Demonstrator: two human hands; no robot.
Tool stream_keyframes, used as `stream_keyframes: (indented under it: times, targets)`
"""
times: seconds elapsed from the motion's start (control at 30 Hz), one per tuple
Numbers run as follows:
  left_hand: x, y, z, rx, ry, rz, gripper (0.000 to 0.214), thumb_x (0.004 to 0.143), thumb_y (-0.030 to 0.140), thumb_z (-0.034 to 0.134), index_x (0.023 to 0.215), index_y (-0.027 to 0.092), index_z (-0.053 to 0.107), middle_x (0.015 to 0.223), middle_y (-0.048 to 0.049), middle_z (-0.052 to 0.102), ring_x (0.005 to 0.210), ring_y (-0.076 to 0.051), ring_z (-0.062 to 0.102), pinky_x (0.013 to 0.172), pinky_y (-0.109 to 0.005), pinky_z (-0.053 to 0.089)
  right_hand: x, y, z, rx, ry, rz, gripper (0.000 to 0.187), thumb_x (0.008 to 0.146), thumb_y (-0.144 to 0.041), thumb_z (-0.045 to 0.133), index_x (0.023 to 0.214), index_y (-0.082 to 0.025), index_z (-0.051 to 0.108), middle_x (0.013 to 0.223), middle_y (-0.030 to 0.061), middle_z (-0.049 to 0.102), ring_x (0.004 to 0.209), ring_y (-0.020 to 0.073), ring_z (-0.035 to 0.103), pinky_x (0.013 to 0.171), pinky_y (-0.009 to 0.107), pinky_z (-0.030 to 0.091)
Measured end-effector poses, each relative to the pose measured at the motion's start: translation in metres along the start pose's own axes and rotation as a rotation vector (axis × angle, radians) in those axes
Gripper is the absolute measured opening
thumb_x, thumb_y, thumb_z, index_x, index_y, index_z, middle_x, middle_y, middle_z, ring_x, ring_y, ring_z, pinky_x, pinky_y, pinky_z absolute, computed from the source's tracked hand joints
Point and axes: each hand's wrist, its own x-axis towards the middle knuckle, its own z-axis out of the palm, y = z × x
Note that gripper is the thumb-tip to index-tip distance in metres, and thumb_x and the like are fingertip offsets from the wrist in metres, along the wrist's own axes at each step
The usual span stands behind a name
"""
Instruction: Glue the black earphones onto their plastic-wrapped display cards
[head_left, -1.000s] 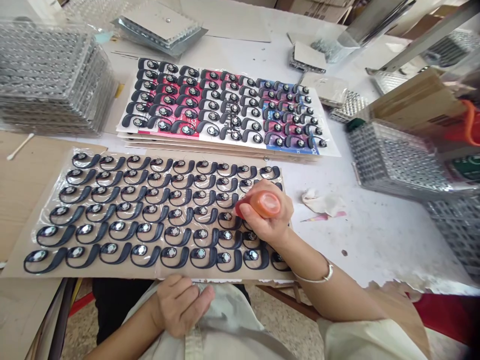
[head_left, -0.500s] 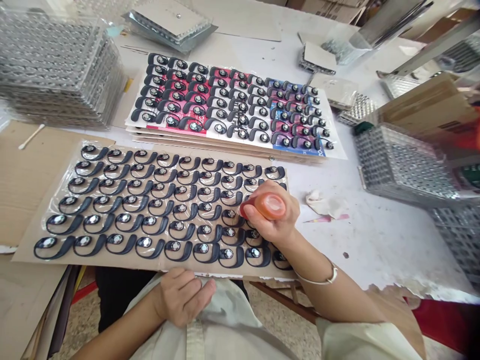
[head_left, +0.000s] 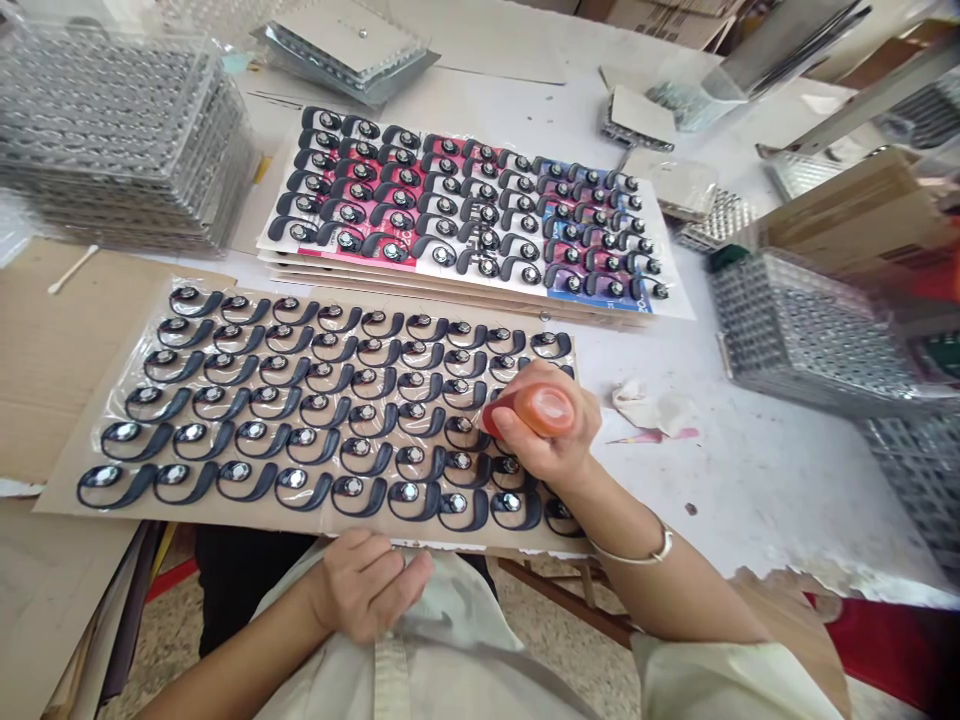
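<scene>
My right hand [head_left: 551,440] is wrapped round a small orange squeeze bottle [head_left: 538,409], its tip pointing left and down at the right end of a cardboard sheet [head_left: 67,455]. Rows of black ear-hook pieces [head_left: 300,405] with shiny round centres lie on that sheet under clear film. My left hand [head_left: 367,592] rests in my lap below the table edge, fingers loosely curled on the pale cloth of my clothing, holding nothing that I can see.
Behind lies a stack of printed cards [head_left: 667,290] covered with more ear-hook pieces [head_left: 465,215]. Stacked clear blister trays stand at far left [head_left: 112,140] and at right [head_left: 802,330]. A crumpled tissue [head_left: 649,408] lies right of my hand. A cotton swab [head_left: 71,268] lies at left.
The view has shifted a little; my right hand with the bottle stays at the sheet's right end, and my left hand stays in my lap.
</scene>
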Motion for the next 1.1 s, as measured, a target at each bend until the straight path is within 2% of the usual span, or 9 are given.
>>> stream_keyframes:
  times: [0.3,0.67,1.1]
  targets:
    - [-0.0069,0.0002,0.0030,-0.003,0.005,-0.012,0.019,0.073,0.010,0.068,0.091,0.010,0.064,0.057,0.0029,0.053,0.051,-0.010,0.045,0.050,-0.028,0.027,0.0015,-0.0002,0.0011,-0.018,0.034,-0.048,0.012,0.079,-0.025,0.063,0.085,-0.021,0.053,0.065,0.0002,0.057,0.052,0.0154,0.054,0.046,0.030,0.047]
    - [-0.0084,0.0003,0.0027,0.009,0.005,0.003,0.023,0.070,0.011,0.073,0.091,0.010,0.064,0.058,0.0027,0.053,0.051,-0.010,0.046,0.050,-0.027,0.029,0.0003,-0.0003,0.0041,0.032,0.049,-0.088,0.014,0.078,-0.019,0.064,0.088,-0.021,0.053,0.065,0.0001,0.058,0.052,0.0147,0.054,0.046,0.029,0.047]
    - [-0.0087,0.0002,0.0028,0.023,0.001,-0.006,0.018,0.072,0.011,0.068,0.090,0.011,0.064,0.056,0.0030,0.054,0.050,-0.010,0.046,0.049,-0.027,0.030,0.0001,-0.0008,0.0069,0.033,0.056,-0.091,0.016,0.080,-0.020,0.063,0.092,-0.023,0.054,0.065,-0.0010,0.057,0.051,0.0151,0.054,0.044,0.030,0.046]
